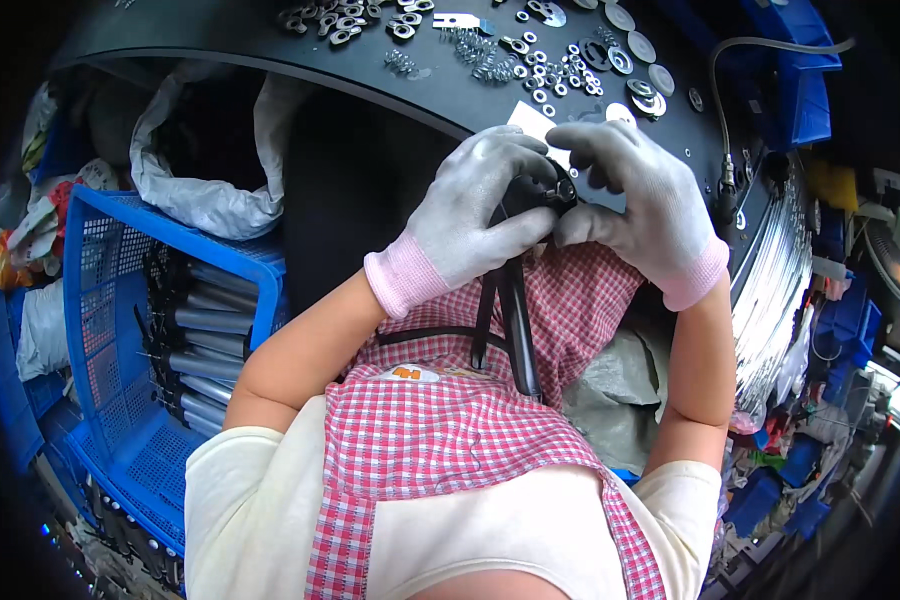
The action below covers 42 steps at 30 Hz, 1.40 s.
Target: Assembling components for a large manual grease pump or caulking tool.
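A black tool-like piece with a round head (564, 192) and two long black arms (518, 330) hanging down is held above my lap. My left hand (470, 205), in a grey-white glove with a pink cuff, grips it near the head, fingers over the top and thumb below. Close against the head's right side is my right hand (645, 190), gloved the same way. Its fingers are bent and apart from the thumb, whose tip is at the head's lower edge. What lies inside the head is mostly hidden by the gloves.
Metal rings (545, 80), springs (490, 65), discs (660, 80) and small levers (345, 20) lie on the dark table (200, 25). A blue crate (120, 440) with grey tubes (210, 320) stands left, below a white sack (205, 210). Thin metal rods (775, 290) are at right.
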{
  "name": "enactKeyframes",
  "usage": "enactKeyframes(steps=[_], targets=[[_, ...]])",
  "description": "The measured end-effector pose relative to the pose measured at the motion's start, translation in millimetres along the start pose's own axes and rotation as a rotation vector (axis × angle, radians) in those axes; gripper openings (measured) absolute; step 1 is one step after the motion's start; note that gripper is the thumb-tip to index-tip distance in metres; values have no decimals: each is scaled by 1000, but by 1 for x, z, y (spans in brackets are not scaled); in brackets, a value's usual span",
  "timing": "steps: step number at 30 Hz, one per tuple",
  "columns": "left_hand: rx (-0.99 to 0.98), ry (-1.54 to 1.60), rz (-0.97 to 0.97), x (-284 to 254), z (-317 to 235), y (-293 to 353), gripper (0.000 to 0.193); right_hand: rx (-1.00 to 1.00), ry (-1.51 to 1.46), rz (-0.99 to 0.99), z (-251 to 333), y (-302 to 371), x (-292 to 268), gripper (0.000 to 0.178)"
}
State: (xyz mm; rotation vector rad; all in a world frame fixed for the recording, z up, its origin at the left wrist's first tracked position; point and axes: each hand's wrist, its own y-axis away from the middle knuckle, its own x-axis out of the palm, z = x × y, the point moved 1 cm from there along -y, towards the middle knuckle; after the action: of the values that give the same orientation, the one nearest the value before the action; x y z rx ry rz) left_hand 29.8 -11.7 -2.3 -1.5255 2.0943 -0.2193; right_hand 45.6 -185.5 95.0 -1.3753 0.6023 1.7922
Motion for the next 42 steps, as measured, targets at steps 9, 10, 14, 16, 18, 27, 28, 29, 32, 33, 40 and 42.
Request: enactKeyframes(steps=[9,10,14,16,18,27,28,29,32,33,40,42], targets=[[96,-114,-150,-14,-4,-17,36,542,-377,-312,-91,35,7,25],[-37,-78,-199,-15,1,-11,36,564,-240,-436,-114,42,16,22],[185,-148,-265,-8,-18,-15,37,426,129,-670,-123,20,33,30],[202,-267,-199,-7,-21,-19,35,418,324,-521,-147,8,41,42],[-90,29,-397,-18,-9,-15,38,464,371,-401,-160,1,52,44],[-117,229,-397,-11,-6,-21,51,329,301,-400,-170,-13,40,19],[-89,220,-292,-5,-10,-21,59,290,324,-389,-175,-13,42,19],[-60,81,-149,-4,-18,-19,60,288,361,-395,-178,-14,43,19],[-128,-97,-206,-5,-9,-18,63,252,446,-468,-185,-8,37,19],[-93,-9,-283,-8,-7,-18,63,224,484,-535,-183,-6,36,19],[-134,-65,-303,-11,1,-15,69,440,-847,-642,-76,-6,15,21],[59,-95,-223,-7,-17,-17,64,373,-923,-427,-55,3,21,25]])
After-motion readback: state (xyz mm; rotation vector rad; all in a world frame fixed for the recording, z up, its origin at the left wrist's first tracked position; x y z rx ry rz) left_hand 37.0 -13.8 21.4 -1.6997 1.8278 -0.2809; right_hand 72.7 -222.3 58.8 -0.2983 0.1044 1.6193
